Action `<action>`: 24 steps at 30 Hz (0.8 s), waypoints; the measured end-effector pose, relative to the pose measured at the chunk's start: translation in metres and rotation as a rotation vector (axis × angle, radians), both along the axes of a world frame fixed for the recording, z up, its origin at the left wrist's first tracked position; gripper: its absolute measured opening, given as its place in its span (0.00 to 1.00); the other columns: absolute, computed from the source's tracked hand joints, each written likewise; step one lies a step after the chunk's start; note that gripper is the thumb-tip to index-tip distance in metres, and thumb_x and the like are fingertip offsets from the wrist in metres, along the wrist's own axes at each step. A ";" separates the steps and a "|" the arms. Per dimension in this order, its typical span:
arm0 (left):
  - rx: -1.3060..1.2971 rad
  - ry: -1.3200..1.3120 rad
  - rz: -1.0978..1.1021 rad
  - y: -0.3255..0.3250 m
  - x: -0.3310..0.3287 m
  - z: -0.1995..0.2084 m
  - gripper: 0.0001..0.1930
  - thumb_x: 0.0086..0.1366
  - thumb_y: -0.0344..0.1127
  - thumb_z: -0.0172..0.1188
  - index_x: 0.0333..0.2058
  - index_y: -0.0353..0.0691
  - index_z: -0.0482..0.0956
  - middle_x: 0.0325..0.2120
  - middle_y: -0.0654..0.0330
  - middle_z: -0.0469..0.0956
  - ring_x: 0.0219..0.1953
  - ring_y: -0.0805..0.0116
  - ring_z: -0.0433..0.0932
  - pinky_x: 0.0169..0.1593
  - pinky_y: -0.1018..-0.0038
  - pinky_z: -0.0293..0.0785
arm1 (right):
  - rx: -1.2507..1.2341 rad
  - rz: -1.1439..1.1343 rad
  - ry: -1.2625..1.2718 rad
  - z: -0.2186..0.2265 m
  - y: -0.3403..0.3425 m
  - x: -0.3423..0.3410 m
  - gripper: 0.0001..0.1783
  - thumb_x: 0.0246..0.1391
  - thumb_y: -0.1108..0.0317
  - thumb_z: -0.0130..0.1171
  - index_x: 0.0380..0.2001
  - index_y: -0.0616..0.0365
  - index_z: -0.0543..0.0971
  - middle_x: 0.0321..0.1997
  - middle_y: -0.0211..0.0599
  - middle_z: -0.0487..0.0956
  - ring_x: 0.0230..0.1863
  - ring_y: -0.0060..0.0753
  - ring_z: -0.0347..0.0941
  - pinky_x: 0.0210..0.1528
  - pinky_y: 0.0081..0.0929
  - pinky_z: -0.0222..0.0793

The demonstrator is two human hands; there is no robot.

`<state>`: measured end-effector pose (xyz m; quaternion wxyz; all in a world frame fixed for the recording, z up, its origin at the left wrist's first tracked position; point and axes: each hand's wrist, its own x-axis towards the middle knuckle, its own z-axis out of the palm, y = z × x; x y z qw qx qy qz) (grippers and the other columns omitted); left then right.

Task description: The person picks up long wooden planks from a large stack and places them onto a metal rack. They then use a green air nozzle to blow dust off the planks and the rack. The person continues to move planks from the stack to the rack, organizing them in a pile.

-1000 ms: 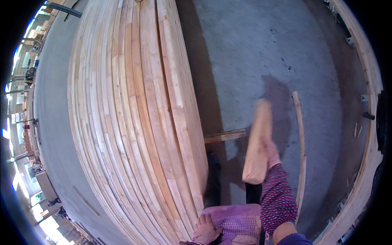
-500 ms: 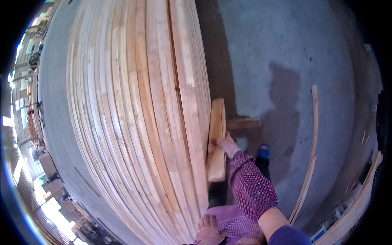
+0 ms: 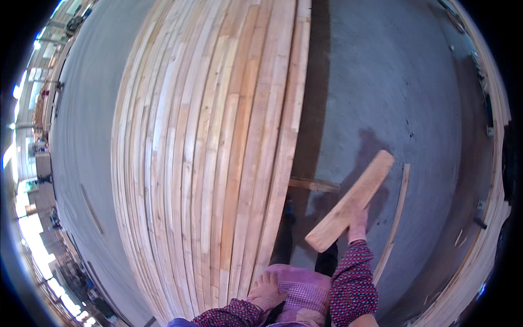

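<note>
My right hand [image 3: 358,222] grips a short, thick wooden block [image 3: 354,199] near its middle. The block is held slanted over the floor, to the right of the stack and apart from it. Part of my right fingers is hidden behind the wood. My left hand [image 3: 266,292] lies with its fingers stretched out at the near right edge of a wide stack of long wooden boards [image 3: 218,136], against my purple checked apron [image 3: 302,289]. Nothing shows in the left hand.
A short timber [image 3: 315,185] juts out from under the stack's right side. On the grey floor [image 3: 370,82] lies a long thin wooden strip [image 3: 396,212] to my right. Further right are more long boards [image 3: 468,272]. Another strip [image 3: 91,210] lies on the floor at left.
My right hand has swung the block away from the stack's side, to the right, and tilted it. The view has shifted; my left hand stays by the stack's near edge.
</note>
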<state>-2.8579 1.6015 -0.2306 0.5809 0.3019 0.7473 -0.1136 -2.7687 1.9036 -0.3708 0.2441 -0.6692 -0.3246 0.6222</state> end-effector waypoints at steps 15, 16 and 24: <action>0.092 0.043 0.430 -0.033 0.019 -0.007 0.35 0.56 0.59 0.54 0.57 0.43 0.66 0.54 0.47 0.66 0.57 0.44 0.66 0.52 0.40 0.65 | -0.858 0.532 0.556 0.048 -0.080 -0.111 0.33 0.58 0.47 0.49 0.60 0.56 0.60 0.56 0.45 0.70 0.55 0.46 0.69 0.55 0.44 0.69; 0.080 0.058 0.530 -0.038 0.011 -0.002 0.35 0.56 0.58 0.54 0.57 0.43 0.66 0.53 0.46 0.67 0.56 0.44 0.67 0.53 0.43 0.66 | -0.812 0.608 0.520 0.054 -0.083 -0.103 0.34 0.57 0.45 0.49 0.60 0.55 0.61 0.56 0.44 0.70 0.54 0.47 0.69 0.54 0.47 0.69; 0.268 0.223 1.336 -0.060 0.094 0.033 0.31 0.58 0.53 0.52 0.52 0.34 0.70 0.48 0.42 0.74 0.53 0.49 0.72 0.56 0.62 0.68 | -0.805 0.875 0.435 0.061 -0.081 -0.047 0.37 0.54 0.41 0.52 0.58 0.57 0.64 0.54 0.44 0.73 0.54 0.48 0.69 0.58 0.46 0.65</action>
